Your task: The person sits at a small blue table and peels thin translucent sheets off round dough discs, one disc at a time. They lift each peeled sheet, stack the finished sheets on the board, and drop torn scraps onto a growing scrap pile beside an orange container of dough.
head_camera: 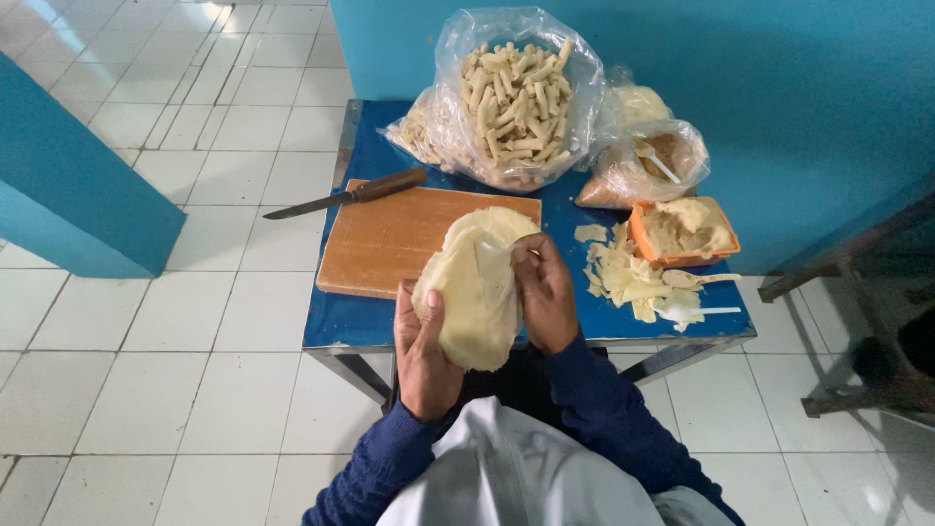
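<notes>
A stack of thin pale wrappers sits up off the table, held in both hands above the near edge of the blue table, and the left hand cups it from beneath and the left side, thumb laid up along its face, fingers curled behind. The right hand is at the stack's right edge, fingertips pinched narrow on the top sheet, lifting a corner of it. Just behind the stack lies a wooden cutting board, and along its far left edge a knife with a brown handle, its blade poking out past the table's left side. To the right of the hands, a scatter of pale dough scraps, a white spoon lying near them, and an orange tub of creamy filling. At the far side, a big clear bag of rolled sticks, and right of it a smaller bag with brown crumbs and a white spoon inside
</notes>
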A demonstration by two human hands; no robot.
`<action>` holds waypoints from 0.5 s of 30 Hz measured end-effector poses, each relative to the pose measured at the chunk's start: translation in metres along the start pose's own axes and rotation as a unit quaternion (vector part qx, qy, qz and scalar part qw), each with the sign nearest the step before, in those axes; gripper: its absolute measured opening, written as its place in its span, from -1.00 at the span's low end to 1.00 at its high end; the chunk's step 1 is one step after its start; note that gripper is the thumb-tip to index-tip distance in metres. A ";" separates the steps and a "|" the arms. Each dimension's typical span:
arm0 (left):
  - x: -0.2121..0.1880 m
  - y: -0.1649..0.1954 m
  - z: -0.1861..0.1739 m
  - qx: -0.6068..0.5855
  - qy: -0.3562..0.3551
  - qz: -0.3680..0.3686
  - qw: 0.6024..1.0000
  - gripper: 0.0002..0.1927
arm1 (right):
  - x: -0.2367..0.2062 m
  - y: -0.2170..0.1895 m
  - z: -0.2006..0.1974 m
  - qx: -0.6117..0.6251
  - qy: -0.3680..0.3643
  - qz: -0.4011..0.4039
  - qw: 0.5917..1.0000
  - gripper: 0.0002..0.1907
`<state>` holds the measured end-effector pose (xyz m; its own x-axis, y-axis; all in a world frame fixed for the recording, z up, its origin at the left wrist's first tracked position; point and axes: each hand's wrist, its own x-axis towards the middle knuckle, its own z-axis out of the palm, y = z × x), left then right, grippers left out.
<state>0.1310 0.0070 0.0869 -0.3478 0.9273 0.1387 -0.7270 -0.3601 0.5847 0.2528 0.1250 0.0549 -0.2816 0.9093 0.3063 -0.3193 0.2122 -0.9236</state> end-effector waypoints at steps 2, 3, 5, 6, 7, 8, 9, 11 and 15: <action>0.001 0.000 0.000 0.001 0.029 0.007 1.000 -0.68 | 0.001 0.000 -0.002 0.109 -0.019 0.085 0.990 -0.81; 0.001 -0.001 -0.001 0.020 0.020 0.019 0.999 -0.69 | 0.001 -0.001 -0.002 0.163 -0.028 0.128 0.978 -0.79; -0.002 -0.005 -0.005 0.057 0.005 0.040 0.998 -0.69 | -0.006 -0.003 0.002 0.136 -0.010 0.152 0.979 -0.64; -0.002 -0.008 -0.008 0.086 0.012 0.056 0.995 -0.68 | -0.007 -0.005 0.004 0.123 -0.002 0.163 0.979 -0.56; -0.001 -0.012 -0.011 0.115 0.018 0.072 0.991 -0.66 | -0.009 -0.006 0.007 0.094 -0.021 0.109 0.989 -0.57; -0.002 -0.016 -0.014 0.144 0.025 0.087 0.985 -0.65 | -0.012 -0.006 0.011 0.066 -0.039 0.056 0.996 -0.58; -0.002 -0.020 -0.017 0.160 0.012 0.119 0.980 -0.67 | -0.013 -0.007 0.014 0.036 -0.056 0.003 0.998 -0.58; 0.000 -0.028 -0.020 0.191 -0.014 0.185 0.964 -0.72 | -0.010 -0.006 0.019 -0.099 -0.032 -0.036 0.994 -0.65; -0.002 -0.027 -0.027 0.167 -0.006 0.164 0.972 -0.65 | -0.008 -0.004 0.022 -0.054 -0.001 -0.027 0.998 -0.74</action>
<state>0.1357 0.0126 0.0494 -0.5203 0.7703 0.3686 -0.3456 -0.5847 0.7339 0.2366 0.1088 0.0615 -0.2679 0.8954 0.3556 -0.2352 0.2971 -0.9254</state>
